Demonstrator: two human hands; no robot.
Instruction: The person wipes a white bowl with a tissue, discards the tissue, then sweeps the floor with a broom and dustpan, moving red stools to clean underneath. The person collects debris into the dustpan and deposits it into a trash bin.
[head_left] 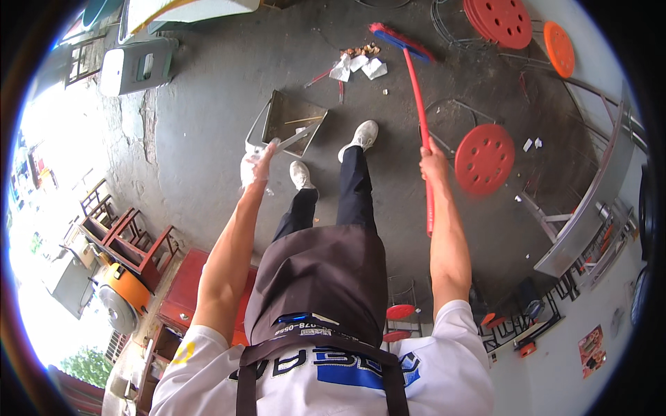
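My right hand (434, 162) grips the red handle of a push broom (415, 86). The broom's blue head with red bristles (400, 41) rests on the floor, up and to the right of a litter pile. That pile holds crumpled white tissues (359, 66) and brown scraps (364, 50). My left hand (258, 164) is closed around the metal handle of a dustpan (271, 122), with thin white plastic or tissue bunched in the same grasp. A wooden stick and a white scrap lie inside the pan. Thin red-ended sticks (341, 91) lie below the tissues.
A red round stool (485, 159) stands right of the broom handle. Stacked red stools (498, 23) and an orange stool (559, 49) are at upper right. A grey plastic stool (136, 67) is at upper left. A metal-edged table (583, 213) lines the right side. White scraps (533, 144) dot the floor.
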